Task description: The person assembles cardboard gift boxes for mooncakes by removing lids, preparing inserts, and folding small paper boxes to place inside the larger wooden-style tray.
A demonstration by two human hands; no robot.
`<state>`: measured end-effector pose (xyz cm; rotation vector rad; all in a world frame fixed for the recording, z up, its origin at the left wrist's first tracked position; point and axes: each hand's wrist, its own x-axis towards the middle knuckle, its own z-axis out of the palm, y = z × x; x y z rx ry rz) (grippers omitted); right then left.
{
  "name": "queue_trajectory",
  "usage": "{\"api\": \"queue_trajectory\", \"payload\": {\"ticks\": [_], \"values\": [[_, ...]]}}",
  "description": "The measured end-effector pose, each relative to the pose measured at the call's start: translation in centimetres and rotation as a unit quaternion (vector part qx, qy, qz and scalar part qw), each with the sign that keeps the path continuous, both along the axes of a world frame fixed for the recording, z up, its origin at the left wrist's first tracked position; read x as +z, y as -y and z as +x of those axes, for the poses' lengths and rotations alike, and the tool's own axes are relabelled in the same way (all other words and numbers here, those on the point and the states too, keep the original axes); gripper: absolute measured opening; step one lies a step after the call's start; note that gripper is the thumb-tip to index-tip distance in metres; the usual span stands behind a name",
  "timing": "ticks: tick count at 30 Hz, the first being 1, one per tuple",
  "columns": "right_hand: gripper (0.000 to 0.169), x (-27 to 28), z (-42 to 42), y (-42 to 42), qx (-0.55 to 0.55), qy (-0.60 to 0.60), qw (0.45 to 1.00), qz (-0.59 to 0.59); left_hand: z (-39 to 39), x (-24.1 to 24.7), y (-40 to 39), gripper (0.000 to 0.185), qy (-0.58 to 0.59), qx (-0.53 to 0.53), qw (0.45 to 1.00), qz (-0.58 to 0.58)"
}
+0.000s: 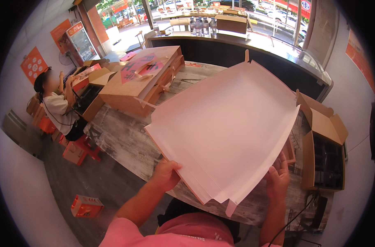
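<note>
A large sheet of pale, creased cardboard point(224, 123), with notched corners and small tabs, is held up over the table in front of me. My left hand point(167, 174) pinches its lower left edge, thumb on the upper face. At the right edge is my right hand point(277, 173), its thumb against the rim and its fingers partly hidden behind the sheet. Part of an orange-brown carton piece point(290, 151) shows beneath the right side.
Large printed cartons point(138, 80) are stacked on the wood-patterned table point(119, 136). At right stands an open carton point(327, 160) with dark contents. A person point(58, 105) works at far left. Behind the table is a counter point(267, 46) with bottles point(198, 26). An orange-white box point(87, 206) lies on the floor.
</note>
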<state>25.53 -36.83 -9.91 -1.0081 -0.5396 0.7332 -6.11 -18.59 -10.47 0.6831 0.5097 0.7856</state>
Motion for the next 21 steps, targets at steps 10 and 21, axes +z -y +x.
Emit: {"api": "queue_trajectory", "payload": {"ticks": [10,21], "values": [[0.066,0.5,0.0,0.3,-0.010,-0.014,0.999,-0.029,-5.0,3.1,-8.9,0.058,0.090,0.101,0.989,0.056],[0.062,-0.4,0.6,0.3,0.027,-0.013,0.999,-0.042,-13.5,7.4,-23.1,0.055,0.102,0.233,0.959,0.124]]}}
